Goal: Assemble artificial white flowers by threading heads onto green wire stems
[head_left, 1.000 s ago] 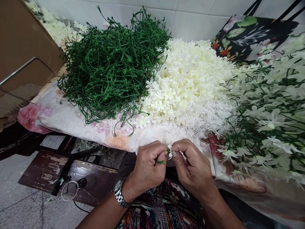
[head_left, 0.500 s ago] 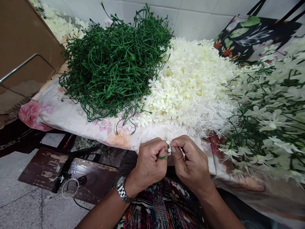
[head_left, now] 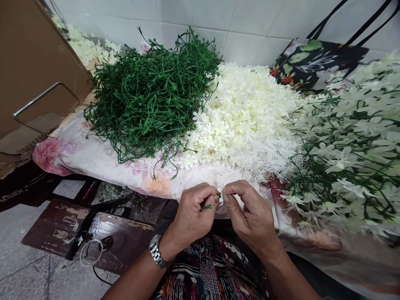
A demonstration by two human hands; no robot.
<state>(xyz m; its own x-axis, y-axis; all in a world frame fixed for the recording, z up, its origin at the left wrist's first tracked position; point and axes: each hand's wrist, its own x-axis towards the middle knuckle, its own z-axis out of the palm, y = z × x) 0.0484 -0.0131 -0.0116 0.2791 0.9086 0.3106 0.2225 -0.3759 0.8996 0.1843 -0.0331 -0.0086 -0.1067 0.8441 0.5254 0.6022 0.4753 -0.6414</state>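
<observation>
My left hand is closed in a pinch on a thin green stem, low in the middle of the view. Fingertip to fingertip with it, my right hand pinches a small white flower at the stem's tip. Both hands hover over my lap, just in front of a floral cloth. On the cloth lie a heap of green stems, a heap of loose white flowers and white stamen pieces.
Finished sprigs with white flowers pile up at the right. A dark floral bag leans on the tiled wall. A brown board with a metal handle stands at the left. A dark low plank lies on the floor.
The view has tilted down slightly, so the heaps sit lower in the picture. My hands stay pinched together on the stem and flower, almost in the same place.
</observation>
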